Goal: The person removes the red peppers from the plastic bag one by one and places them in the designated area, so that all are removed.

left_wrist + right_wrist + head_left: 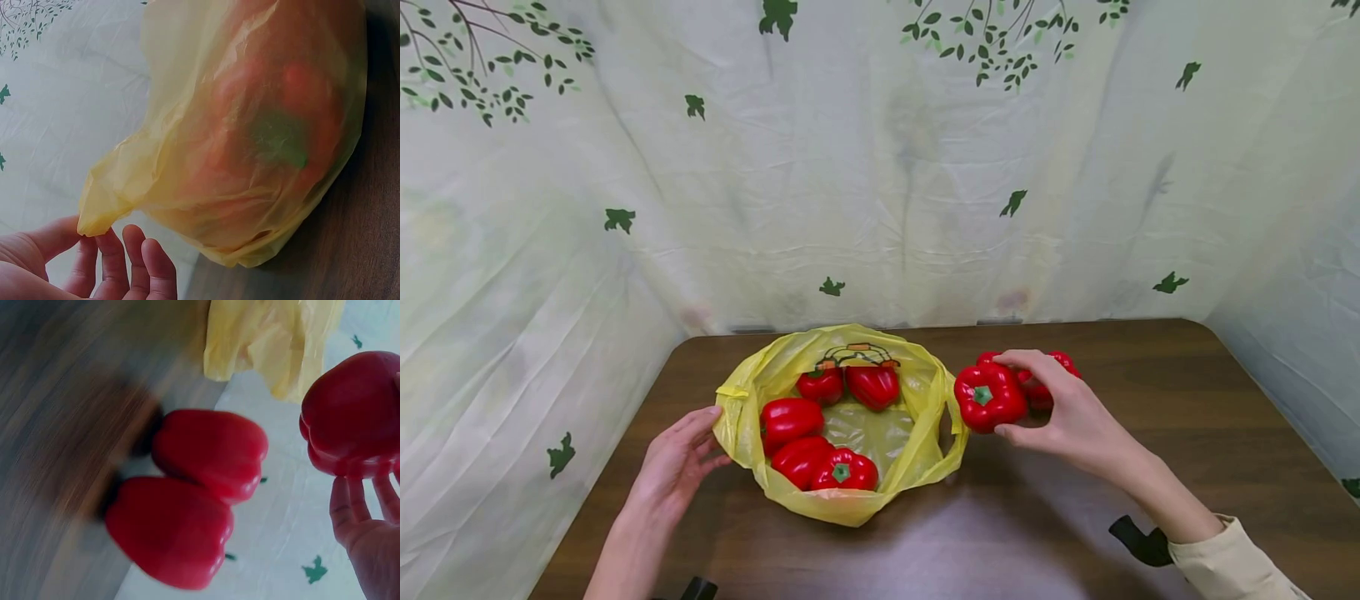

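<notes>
A yellow plastic bag (pixel 857 508) stands with its mouth spread wide on the table, several red bell peppers (pixel 792 421) inside it. My left hand (pixel 673 471) is at the bag's left side; in the left wrist view, thumb and forefinger pinch a gathered corner of the yellow film while the other fingers stay loose. Just right of the bag's rim, my right hand (pixel 1078 421) grips one red bell pepper (pixel 353 419) above the table, its green stem end facing the head camera. Two more red peppers (pixel 169 531) sit behind that hand, partly hidden in the head view.
The brown wooden table (pixel 1210 400) reaches back to a pale curtain (pixel 910 208) printed with green leaves. Curtain also hangs at both sides. A black strap (pixel 1141 542) shows by the right wrist.
</notes>
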Action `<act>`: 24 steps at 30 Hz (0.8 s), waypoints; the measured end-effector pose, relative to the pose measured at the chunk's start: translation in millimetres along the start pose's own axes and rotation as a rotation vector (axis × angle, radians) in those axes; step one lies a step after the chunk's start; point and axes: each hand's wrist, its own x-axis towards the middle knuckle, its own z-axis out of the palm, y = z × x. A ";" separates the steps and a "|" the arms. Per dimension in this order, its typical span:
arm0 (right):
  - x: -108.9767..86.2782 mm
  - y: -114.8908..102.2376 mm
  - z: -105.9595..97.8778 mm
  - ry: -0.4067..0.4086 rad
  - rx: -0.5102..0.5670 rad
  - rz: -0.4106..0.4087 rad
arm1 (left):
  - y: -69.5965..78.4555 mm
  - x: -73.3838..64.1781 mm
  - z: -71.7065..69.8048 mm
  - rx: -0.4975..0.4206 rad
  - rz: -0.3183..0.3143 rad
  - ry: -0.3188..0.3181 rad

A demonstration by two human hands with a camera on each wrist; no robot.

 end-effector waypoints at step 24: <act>-31.6 19.8 -63.1 -0.058 -0.126 0.116 | -2.6 1.2 -2.1 -0.028 -0.012 -0.009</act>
